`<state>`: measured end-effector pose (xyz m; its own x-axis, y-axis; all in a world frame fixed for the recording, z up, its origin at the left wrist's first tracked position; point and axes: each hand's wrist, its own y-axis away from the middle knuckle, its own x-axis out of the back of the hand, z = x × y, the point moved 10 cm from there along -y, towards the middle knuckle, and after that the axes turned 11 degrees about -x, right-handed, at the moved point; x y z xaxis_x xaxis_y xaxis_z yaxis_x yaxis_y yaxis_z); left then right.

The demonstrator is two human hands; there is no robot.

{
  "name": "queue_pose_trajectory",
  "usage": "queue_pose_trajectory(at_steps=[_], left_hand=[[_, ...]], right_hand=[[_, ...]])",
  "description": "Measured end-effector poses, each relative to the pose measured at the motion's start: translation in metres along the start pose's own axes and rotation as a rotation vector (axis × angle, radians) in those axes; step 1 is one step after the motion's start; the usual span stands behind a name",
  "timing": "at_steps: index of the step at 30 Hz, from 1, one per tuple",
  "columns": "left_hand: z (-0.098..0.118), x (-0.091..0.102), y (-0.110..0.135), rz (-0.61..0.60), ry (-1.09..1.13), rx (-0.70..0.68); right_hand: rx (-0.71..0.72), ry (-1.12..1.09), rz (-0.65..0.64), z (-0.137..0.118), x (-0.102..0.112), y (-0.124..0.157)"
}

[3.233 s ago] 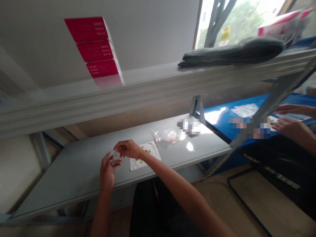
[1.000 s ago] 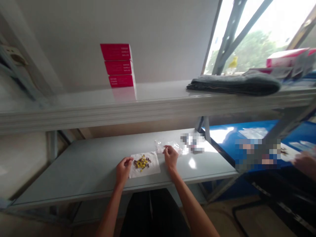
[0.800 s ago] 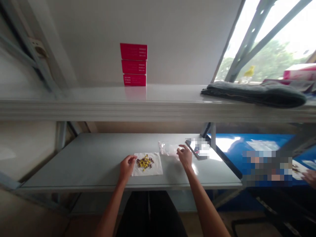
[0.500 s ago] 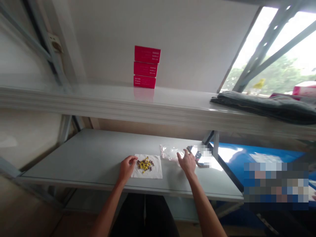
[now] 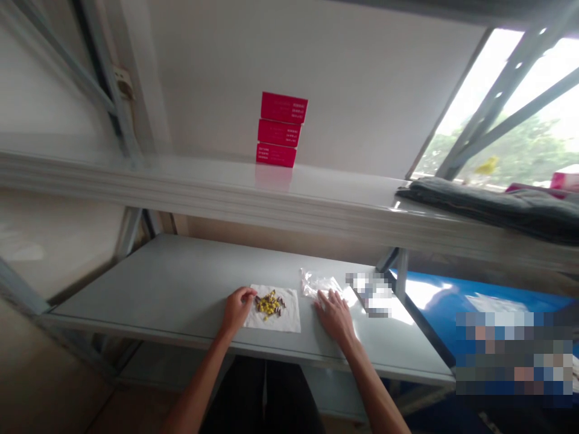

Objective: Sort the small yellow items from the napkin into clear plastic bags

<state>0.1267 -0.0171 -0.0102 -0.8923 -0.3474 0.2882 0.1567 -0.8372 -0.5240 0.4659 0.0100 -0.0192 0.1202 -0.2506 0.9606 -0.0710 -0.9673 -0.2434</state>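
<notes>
A white paper sheet (image 5: 284,317) lies on the grey lower shelf (image 5: 172,289) with a small heap of yellow and dark pieces (image 5: 268,304) on it. My left hand (image 5: 236,308) rests at the sheet's left edge, fingers curled, fingertips next to the heap. My right hand (image 5: 333,312) lies flat on the shelf to the right of the sheet, fingers spread and stretched toward a heap of clear plastic bags (image 5: 319,283), holding nothing.
Three red boxes (image 5: 281,129) are stacked on the upper shelf (image 5: 203,187), and a folded grey cloth (image 5: 488,205) lies at its right end. A blue surface (image 5: 434,298) adjoins the lower shelf on the right. Metal shelf posts (image 5: 398,274) stand between them.
My right hand has drawn back from the plastic bags and flattened on the shelf. My left hand has stayed at the paper's edge. The view has turned left and tilted.
</notes>
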Motion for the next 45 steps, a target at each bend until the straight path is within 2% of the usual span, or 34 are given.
queue_pose_trajectory(at_steps=[7, 10, 16, 20, 22, 24, 26, 30, 32, 34, 37, 40, 42, 45], left_hand=[[0.0, -0.002, 0.0, -0.021, -0.022, -0.036], [-0.001, -0.002, 0.0, -0.011, -0.022, -0.029], [0.0, -0.001, 0.0, -0.001, 0.003, -0.011], [0.001, -0.001, 0.0, 0.004, 0.018, -0.008], [0.001, -0.001, 0.0, 0.008, 0.035, 0.003], [0.002, 0.0, 0.0, 0.027, 0.081, 0.035], [0.004, 0.001, 0.001, 0.039, 0.199, 0.069], [0.013, -0.005, 0.002, 0.001, 0.463, 0.108], [0.011, -0.008, 0.004, -0.004, 0.511, 0.153], [0.006, -0.01, 0.005, 0.005, 0.557, 0.198], [0.001, -0.009, 0.005, 0.049, 0.611, 0.209], [-0.006, -0.005, 0.004, 0.103, 0.588, 0.217], [-0.009, -0.003, 0.004, 0.113, 0.554, 0.22], [-0.007, 0.002, 0.004, 0.116, 0.452, 0.181]], right_hand=[[0.135, -0.155, 0.191, 0.011, 0.02, 0.005], [0.128, -0.209, 0.177, 0.014, 0.025, 0.002], [-0.015, -0.347, 0.104, 0.04, 0.029, -0.002], [-0.07, -0.554, 0.239, 0.062, 0.058, 0.0], [-0.08, -0.642, 0.318, 0.061, 0.077, 0.005], [-0.038, -0.714, 0.363, 0.041, 0.093, 0.012], [0.08, -0.752, 0.345, 0.001, 0.103, 0.023], [0.413, -0.746, 0.214, -0.101, 0.102, 0.051], [0.523, -0.741, 0.169, -0.136, 0.097, 0.061], [0.567, -0.752, 0.13, -0.157, 0.09, 0.062], [0.481, -0.856, 0.064, -0.164, 0.077, 0.05], [0.207, -1.103, -0.018, -0.151, 0.055, 0.031], [0.027, -1.294, -0.12, -0.145, 0.035, 0.023], [-0.071, -1.442, -0.251, -0.152, 0.019, 0.016]])
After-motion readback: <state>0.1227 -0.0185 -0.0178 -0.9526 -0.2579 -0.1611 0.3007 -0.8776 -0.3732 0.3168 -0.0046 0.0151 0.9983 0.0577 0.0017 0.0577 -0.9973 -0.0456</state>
